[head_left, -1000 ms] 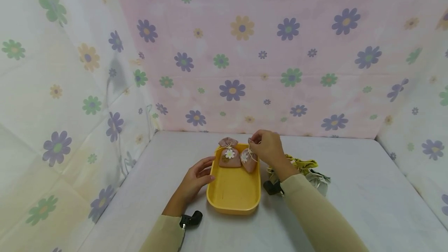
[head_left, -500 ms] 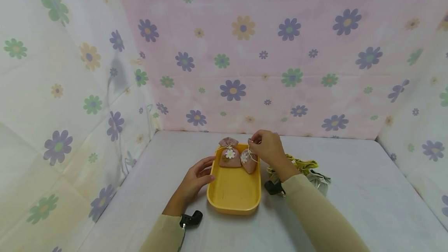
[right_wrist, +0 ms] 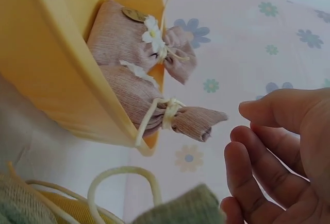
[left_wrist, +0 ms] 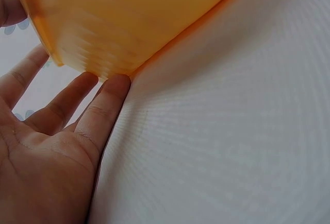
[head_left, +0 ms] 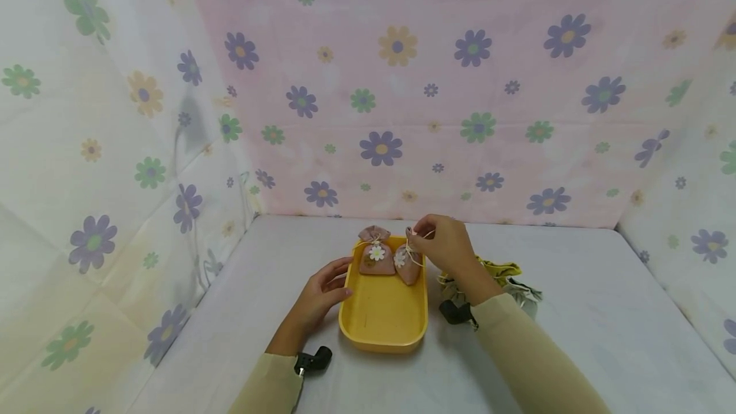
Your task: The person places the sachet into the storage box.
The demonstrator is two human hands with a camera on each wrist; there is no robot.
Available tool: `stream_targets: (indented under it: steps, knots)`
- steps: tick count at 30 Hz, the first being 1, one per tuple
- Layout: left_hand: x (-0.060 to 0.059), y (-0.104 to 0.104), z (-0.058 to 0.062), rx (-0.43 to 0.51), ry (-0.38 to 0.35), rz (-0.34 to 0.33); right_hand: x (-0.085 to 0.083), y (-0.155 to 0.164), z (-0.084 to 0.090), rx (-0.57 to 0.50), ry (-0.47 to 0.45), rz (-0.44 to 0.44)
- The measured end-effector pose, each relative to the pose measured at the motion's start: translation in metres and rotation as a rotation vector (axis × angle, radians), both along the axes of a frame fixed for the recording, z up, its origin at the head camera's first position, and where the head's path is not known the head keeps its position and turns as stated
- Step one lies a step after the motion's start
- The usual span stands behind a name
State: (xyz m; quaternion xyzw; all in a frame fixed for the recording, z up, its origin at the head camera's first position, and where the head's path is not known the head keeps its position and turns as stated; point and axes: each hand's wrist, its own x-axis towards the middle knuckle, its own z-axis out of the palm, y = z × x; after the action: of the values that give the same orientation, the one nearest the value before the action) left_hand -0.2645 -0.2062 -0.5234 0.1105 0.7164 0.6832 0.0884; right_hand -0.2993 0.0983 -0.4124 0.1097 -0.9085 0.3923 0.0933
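Two pinkish drawstring pouches with white daisy trims are in the far end of a yellow tray [head_left: 379, 324]. The left pouch [head_left: 377, 262] also bears a small gold tag. The right pouch [right_wrist: 129, 90] leans on the tray's corner, its tied neck sticking out over the rim. Just beyond that neck is my right hand [head_left: 443, 245], with a gap between its fingertips [right_wrist: 247, 109] and the cloth in the right wrist view. My left hand [head_left: 318, 292] touches the tray's left side, thumb at the rim and fairly straight fingers [left_wrist: 116, 87] against the outer wall.
Right of the tray lies a heap of pouches, one yellow-green [head_left: 508, 269] and one grey [head_left: 524, 299], partly behind my right arm. Pale cords loop from them. A white cloth covers the table [head_left: 230, 337], with flowered curtains [head_left: 379, 101] around it.
My right hand has let go of the right pouch's neck and shifted slightly to the right. That pouch stays in the tray. My left hand has kept its place.
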Motion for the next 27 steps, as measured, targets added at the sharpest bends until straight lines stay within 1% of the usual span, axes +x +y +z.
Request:
stream_targets:
  steps: [5, 9, 12, 20, 27]
  knots:
    - [0.0, 0.0, -0.002, 0.003, 0.003, -0.004, 0.01, 0.009, 0.0, 0.018, 0.022, -0.012]
    - [-0.001, 0.0, -0.002, 0.005, 0.001, -0.008, 0.018, 0.018, -0.002, 0.033, 0.068, -0.005]
    - [-0.001, 0.0, -0.002, 0.003, -0.001, -0.007, 0.024, 0.024, -0.002, 0.019, 0.096, 0.0]
    - [0.0, -0.001, -0.001, 0.005, -0.011, -0.006, 0.037, 0.037, 0.003, 0.021, 0.067, -0.013]
    - [-0.001, -0.001, -0.003, 0.008, 0.025, -0.03, 0.039, 0.053, 0.006, 0.004, 0.044, -0.033]
